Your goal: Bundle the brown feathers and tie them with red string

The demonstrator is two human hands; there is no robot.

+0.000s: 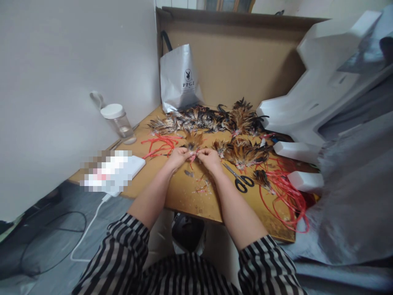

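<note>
Over the middle of the table, my left hand [180,157] pinches the base of a small bunch of brown feathers [193,140]. The feathers fan out away from me. My right hand [210,159] is closed too, thumb and finger together at the same base, on red string [192,159] that shows between the hands. Exactly how the string runs round the quills is hidden by my fingers. Just right of my right hand lie black-handled scissors [240,179], and beyond it a pile of brown feather bunches [245,152].
More feather bunches [199,119] line the back, before a silver bag [178,78]. Red strings lie at left [161,143] and in a tangle [285,192] at right. A lidded clear jar [121,125] and white power bank [135,166] are left; white foam [285,110] stands right.
</note>
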